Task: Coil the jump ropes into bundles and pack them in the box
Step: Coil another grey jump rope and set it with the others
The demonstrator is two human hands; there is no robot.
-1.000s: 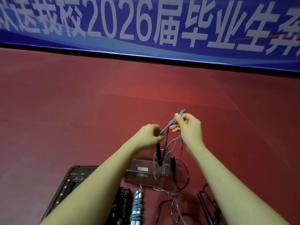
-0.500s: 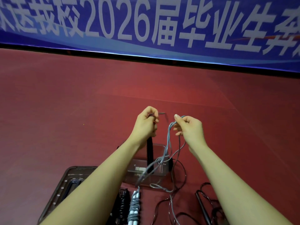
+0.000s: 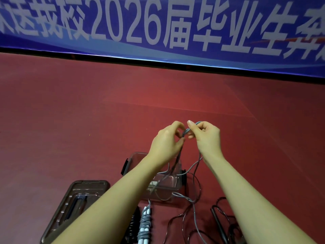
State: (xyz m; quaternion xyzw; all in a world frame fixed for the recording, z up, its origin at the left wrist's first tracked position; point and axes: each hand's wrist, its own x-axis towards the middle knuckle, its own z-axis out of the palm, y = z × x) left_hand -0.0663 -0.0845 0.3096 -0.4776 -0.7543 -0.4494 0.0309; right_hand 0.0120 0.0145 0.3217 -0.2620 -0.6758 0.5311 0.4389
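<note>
Red floor [image 3: 70, 120] ran wide and bare ahead, right up to the dark lower edge of the blue banner [image 3: 158, 23] across the top. Down near the bottom edge things were crowded — the dark lid [image 3: 73, 199] lay flat at left, the clear box [image 3: 167, 187] stood open beside it, partly hidden by the left forearm. A coiled grey bundle [image 3: 145, 224] with white handles lay just in front of the box, a black bundle [image 3: 133, 226] tight against its left. A loose black rope [image 3: 219, 219] sprawled at right. Above the box, both hands were up and close together: the left hand [image 3: 167, 143] pinched the grey rope [image 3: 195, 205], fingers curled on it, and the right hand [image 3: 205, 136] gripped its folded loop — strands hung down over the box to the floor.
</note>
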